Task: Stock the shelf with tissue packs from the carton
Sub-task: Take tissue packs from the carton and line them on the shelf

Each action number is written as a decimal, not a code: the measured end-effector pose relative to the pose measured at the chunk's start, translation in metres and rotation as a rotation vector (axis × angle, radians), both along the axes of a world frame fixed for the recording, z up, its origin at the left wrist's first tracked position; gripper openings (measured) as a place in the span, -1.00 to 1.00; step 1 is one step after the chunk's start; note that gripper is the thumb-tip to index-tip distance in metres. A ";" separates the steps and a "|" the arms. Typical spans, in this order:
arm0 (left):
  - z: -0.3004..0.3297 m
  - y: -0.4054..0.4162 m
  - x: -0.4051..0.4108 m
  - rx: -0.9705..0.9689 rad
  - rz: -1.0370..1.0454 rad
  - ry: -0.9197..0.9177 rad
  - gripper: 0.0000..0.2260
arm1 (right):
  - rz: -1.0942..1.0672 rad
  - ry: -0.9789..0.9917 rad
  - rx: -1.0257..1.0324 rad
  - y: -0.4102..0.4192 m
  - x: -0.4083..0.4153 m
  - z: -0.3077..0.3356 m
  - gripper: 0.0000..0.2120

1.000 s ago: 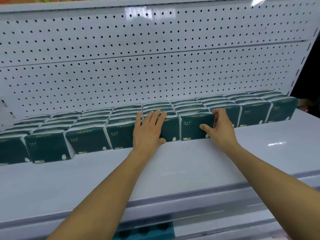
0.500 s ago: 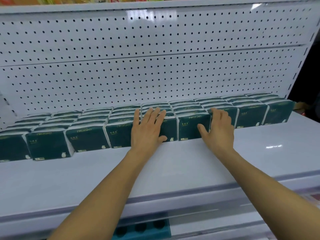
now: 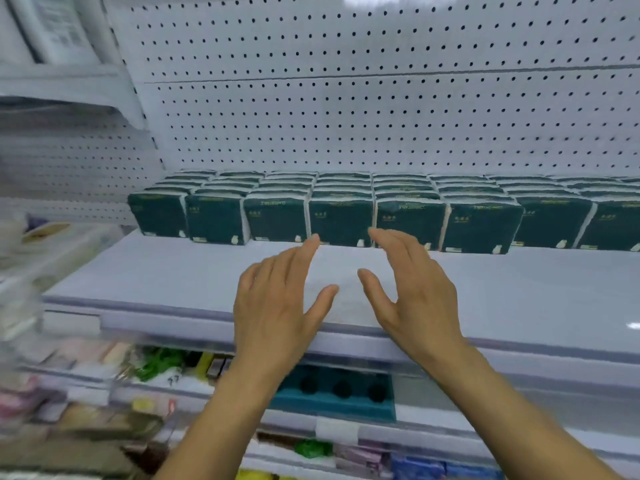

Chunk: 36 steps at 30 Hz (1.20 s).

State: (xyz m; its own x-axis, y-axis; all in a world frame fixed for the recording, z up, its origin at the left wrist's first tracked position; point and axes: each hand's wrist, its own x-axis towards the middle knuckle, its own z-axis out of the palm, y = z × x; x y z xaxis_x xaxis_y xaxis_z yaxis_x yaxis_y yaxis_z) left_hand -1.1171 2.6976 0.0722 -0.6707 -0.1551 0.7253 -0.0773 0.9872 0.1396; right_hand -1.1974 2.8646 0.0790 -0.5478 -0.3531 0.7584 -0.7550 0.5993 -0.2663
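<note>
Dark green tissue packs (image 3: 341,221) are standing in a tight row along the back of the white shelf (image 3: 173,271), several deep, against the perforated back panel (image 3: 381,126). The row is running from near the shelf's left end off past the right edge of the view. No carton is showing.

Both hands are hovering over the bare front part of the shelf, in front of the packs, holding nothing. Left hand (image 3: 277,306) is lying palm down, fingers straight and loosely spread, fingertips pointing at the row. Whether they are touching a pack cannot be told. Right hand (image 3: 415,292) is sitting just beside it, fingers extended, thumb splayed toward the left hand, fingertips overlapping the front of a pack in the row; contact cannot be told either.

Below, a teal tray (image 3: 332,393) with round dark holes is resting on the lower shelf. Blurred mixed goods (image 3: 86,393) are filling the lower left.
</note>
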 end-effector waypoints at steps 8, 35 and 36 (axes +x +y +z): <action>-0.033 -0.107 0.143 -0.041 0.234 -0.082 -0.49 | 0.346 0.065 0.122 -0.126 0.095 -0.024 -0.55; -0.264 -0.389 0.433 0.743 0.903 -0.666 -0.50 | 0.856 -0.414 0.755 -0.509 0.293 -0.247 -0.69; -0.278 -0.393 0.435 0.791 0.922 -0.685 -0.49 | 0.869 -0.432 0.794 -0.517 0.294 -0.257 -0.69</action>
